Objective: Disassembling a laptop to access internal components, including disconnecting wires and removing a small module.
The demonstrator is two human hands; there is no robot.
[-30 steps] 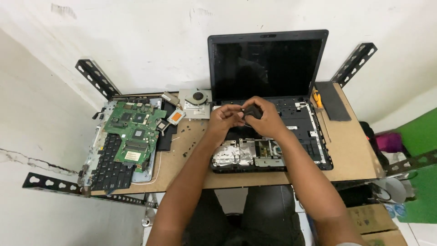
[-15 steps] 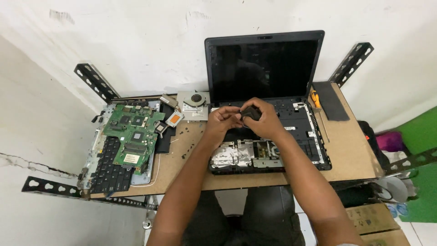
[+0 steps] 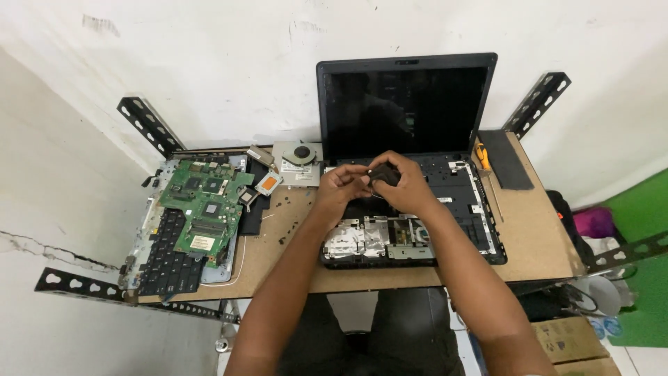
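Observation:
An opened black laptop (image 3: 459,202) with its keyboard removed lies on the wooden table (image 3: 536,237), screen (image 3: 405,108) upright against the wall. My right hand (image 3: 403,186) holds a small black part (image 3: 384,174) above the laptop's bare base. My left hand (image 3: 341,186) meets it from the left, fingertips pinching at the same part. Both forearms reach in from the bottom edge.
A green motherboard (image 3: 207,209) rests on a detached black keyboard (image 3: 163,261) at the table's left. A cooling fan with heat pipe (image 3: 296,157) lies behind my left hand. A yellow-handled screwdriver (image 3: 482,159) and a dark flat pad (image 3: 506,160) sit right of the laptop. Cardboard boxes (image 3: 563,341) stand on the floor.
Both hands stay together over the laptop base, fingers shifting slightly on the small black part. Nothing else has moved.

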